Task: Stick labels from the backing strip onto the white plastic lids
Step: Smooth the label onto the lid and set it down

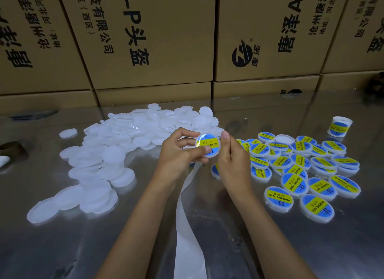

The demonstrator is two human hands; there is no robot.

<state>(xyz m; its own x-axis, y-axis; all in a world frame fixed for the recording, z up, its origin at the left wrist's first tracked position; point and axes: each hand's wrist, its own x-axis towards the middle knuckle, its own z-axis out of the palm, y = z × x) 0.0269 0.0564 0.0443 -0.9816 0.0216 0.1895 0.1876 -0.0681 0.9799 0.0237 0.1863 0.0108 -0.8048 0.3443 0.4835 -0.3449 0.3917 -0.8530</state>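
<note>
Head view: a white plastic lid (207,146) bearing a blue and yellow label (208,145) is held above a shiny metal table (270,237), between both hands. The left hand (180,152) is curled round the lid's left edge, with the thumb laid across the lower part of the label and the fingers bent behind the rim. The right hand (232,156) pinches the lid's right edge, with the thumb tip raised at the upper right of the rim and the other fingers folded behind.

Below the left fingers, a bare backing strip (188,226) hangs down between the forearms and runs to the bottom edge; whether it is gripped cannot be told. Left of and beyond the left fingers, a heap of unlabelled lids (116,152) is spread over the table. Right of the right fingers, a cluster of labelled lids (301,170) lies flat, some overlapping. Farther right and beyond them, a label roll (339,126) stands apart. Behind everything, cardboard boxes (155,40) printed with black characters are stacked along the table's far side.
</note>
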